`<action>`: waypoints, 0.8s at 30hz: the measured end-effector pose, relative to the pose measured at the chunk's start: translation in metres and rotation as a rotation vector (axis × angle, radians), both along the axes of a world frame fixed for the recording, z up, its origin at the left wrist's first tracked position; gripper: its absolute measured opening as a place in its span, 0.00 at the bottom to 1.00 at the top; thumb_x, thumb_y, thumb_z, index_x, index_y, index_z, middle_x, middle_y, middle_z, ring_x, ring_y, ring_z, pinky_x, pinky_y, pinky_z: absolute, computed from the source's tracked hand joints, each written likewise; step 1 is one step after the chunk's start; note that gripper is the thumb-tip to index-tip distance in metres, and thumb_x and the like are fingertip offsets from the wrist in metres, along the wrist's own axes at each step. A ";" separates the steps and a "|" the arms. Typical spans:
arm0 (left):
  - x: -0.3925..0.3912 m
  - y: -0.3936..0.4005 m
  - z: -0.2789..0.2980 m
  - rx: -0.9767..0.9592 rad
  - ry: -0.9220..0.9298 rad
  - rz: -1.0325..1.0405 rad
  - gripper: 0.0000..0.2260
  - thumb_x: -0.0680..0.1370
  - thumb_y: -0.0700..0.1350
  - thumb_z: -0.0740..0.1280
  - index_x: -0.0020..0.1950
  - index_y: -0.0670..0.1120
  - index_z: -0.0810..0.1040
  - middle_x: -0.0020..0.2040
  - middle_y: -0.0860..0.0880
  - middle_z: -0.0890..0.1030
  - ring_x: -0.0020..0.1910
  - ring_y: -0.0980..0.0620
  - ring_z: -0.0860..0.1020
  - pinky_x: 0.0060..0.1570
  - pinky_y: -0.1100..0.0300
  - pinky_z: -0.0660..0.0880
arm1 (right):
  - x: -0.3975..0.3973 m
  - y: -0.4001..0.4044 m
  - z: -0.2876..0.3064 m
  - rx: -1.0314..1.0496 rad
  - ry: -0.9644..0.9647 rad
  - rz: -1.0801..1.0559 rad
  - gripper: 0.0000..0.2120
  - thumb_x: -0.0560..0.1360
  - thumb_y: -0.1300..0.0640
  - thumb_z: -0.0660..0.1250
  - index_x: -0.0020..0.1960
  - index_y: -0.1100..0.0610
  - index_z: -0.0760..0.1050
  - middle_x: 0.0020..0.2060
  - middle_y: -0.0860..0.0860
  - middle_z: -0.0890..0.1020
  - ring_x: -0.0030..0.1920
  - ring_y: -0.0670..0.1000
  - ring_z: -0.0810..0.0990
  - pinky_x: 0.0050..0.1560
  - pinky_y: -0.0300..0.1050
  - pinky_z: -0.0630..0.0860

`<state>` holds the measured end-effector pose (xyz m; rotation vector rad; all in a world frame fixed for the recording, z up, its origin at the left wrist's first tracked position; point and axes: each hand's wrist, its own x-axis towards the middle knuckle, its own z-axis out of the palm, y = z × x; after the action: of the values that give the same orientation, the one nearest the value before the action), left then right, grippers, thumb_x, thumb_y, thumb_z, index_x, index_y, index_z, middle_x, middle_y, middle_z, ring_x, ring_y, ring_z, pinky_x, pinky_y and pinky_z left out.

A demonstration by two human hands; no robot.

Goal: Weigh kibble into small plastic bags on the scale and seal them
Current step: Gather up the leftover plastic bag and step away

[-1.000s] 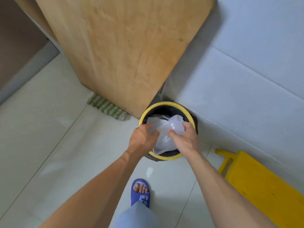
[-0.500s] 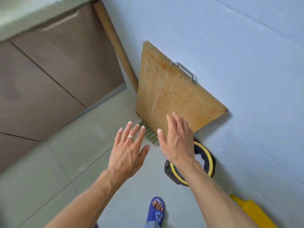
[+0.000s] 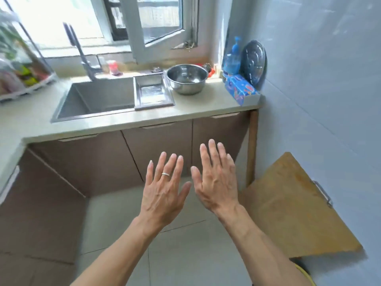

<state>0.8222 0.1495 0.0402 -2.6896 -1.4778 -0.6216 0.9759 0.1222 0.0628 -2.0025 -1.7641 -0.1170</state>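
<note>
Sitting empty on counter by sink: steel bowl; both hands bare.

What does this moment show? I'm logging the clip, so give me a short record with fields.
left hand: open, fingers spread, holds nothing
right hand: open, holds nothing
counter: sink, steel bowl, blue box
wall side: wooden cutting board leaning
scale, kibble, bags: not in view

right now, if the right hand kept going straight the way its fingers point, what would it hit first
Most likely the cabinet door under the countertop. The right hand is open and empty, fingers aimed up and forward at it. Depth is unclear from this single view.
</note>
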 end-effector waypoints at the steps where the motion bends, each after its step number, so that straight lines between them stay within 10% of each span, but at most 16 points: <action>1: -0.025 0.002 0.010 0.012 -0.018 0.047 0.29 0.80 0.58 0.54 0.76 0.43 0.63 0.74 0.44 0.66 0.77 0.43 0.57 0.73 0.39 0.56 | -0.023 0.007 0.012 0.008 -0.010 0.036 0.29 0.79 0.44 0.53 0.75 0.58 0.65 0.75 0.59 0.66 0.75 0.61 0.64 0.70 0.62 0.66; 11: -0.291 -0.024 0.072 0.078 -0.056 0.536 0.30 0.79 0.60 0.53 0.77 0.45 0.59 0.77 0.45 0.63 0.78 0.46 0.52 0.74 0.43 0.47 | -0.276 0.069 0.097 0.074 -0.085 0.493 0.30 0.78 0.43 0.52 0.76 0.56 0.63 0.77 0.57 0.62 0.77 0.60 0.59 0.72 0.62 0.62; 24: -0.513 -0.118 0.031 -0.068 -0.011 1.247 0.28 0.80 0.59 0.51 0.76 0.44 0.62 0.74 0.45 0.67 0.76 0.45 0.57 0.72 0.46 0.50 | -0.590 0.069 0.057 -0.113 -0.123 1.233 0.34 0.78 0.39 0.40 0.80 0.53 0.52 0.80 0.53 0.50 0.80 0.56 0.48 0.77 0.56 0.49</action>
<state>0.3089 0.0320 0.0711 -1.2496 -2.6484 -0.4377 0.3858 0.1915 0.1196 -0.6687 -2.7720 0.2666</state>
